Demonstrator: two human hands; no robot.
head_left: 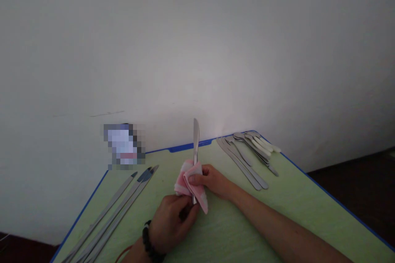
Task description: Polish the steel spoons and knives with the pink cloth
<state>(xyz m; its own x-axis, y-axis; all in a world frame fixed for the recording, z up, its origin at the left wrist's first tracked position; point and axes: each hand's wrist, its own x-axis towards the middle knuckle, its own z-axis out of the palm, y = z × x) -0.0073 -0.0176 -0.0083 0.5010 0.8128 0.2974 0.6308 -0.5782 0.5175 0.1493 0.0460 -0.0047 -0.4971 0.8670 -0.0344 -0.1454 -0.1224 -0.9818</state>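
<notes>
A metal table knife (196,137) stands nearly upright in front of me, blade pointing up toward the wall. My left hand (174,222), with a dark beaded bracelet on its wrist, grips the lower end of the knife's handle. Around the middle of the handle a pink and white cloth (197,185) is folded. My right hand (212,181) pinches this cloth against the handle, thumb toward me. The cloth and fingers hide most of the handle.
Several long knives (123,205) lie on the green table (247,226) at left. Forks (242,166), spoons (247,141) and white-handled cutlery (262,144) lie at right. A phone (121,144), blurred out, leans at the back left. Behind the table rises a wall (197,49).
</notes>
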